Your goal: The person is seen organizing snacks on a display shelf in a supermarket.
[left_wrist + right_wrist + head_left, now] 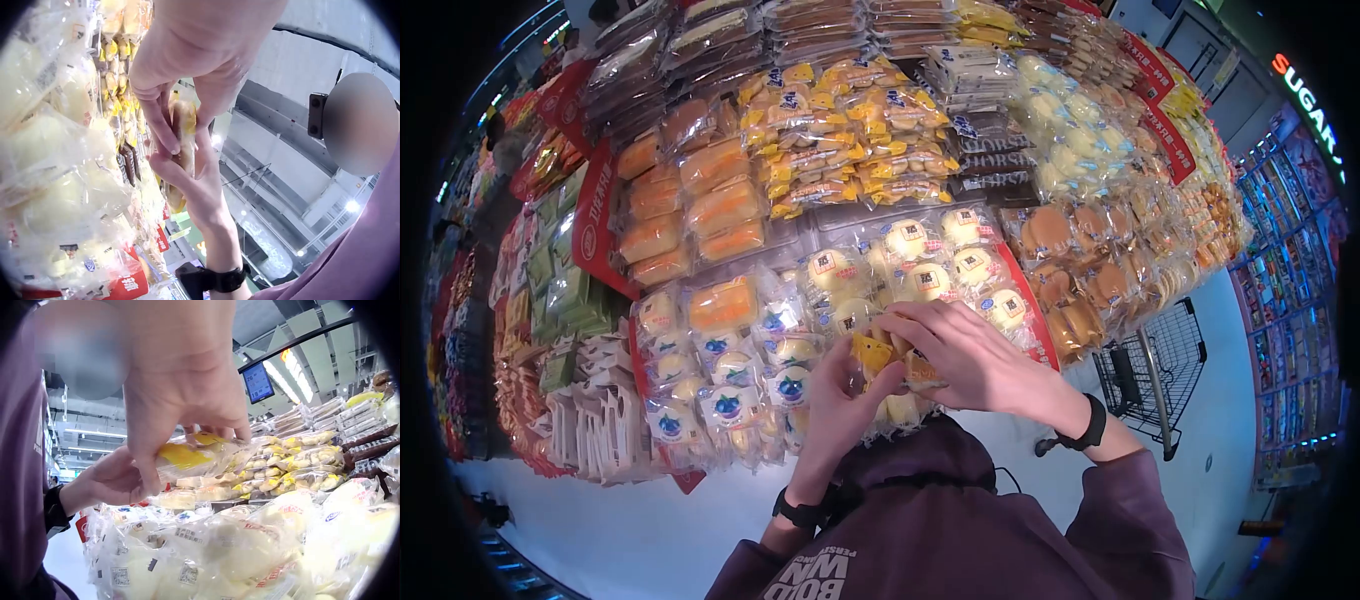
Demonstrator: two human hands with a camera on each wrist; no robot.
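Both hands hold one clear-wrapped bread pack (870,355) with yellow print, up in front of the chest and over the near edge of the display. My left hand (838,400) grips one end, its thumb along the near side. My right hand (970,355) has the other end between thumb and fingers, its back turned up. In the left wrist view the bread pack (184,125) appears edge-on, brown bread showing through the film. From the right wrist, its yellow print (187,455) shows below the right palm. White round buns (237,550) in clear bags lie under the hands.
Similar yellow-printed packs (850,130) are stacked farther back. Orange-topped loaves (720,190) and blue-printed bun bags (728,400) lie at the left, brown round cakes (1090,230) at the right. A red divider (595,215) stands on the display. A black wire cart (1155,365) is at the right.
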